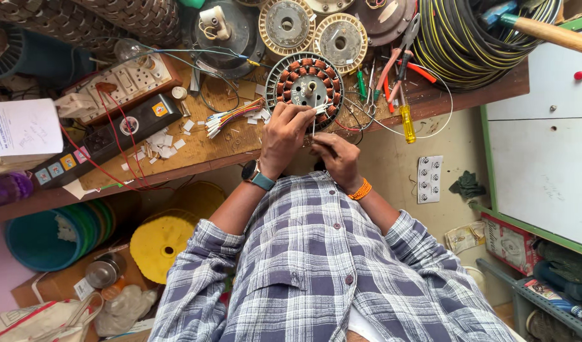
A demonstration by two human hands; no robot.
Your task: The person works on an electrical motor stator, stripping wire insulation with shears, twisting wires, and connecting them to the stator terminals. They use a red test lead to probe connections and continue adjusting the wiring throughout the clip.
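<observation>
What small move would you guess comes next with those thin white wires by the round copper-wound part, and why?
Probably a slight pull to draw the white wire ends clear of the wound stator. Both hands meet at its near edge: one hand pinches the ends beside the coils, while the other hand grips them just below, so the wires look bunched rather than separated.

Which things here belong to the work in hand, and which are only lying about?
In use:
motor coil, white wires, left hand, right hand.

Lying about:
yellow screwdriver, pliers, cable roll, power strip.
</observation>
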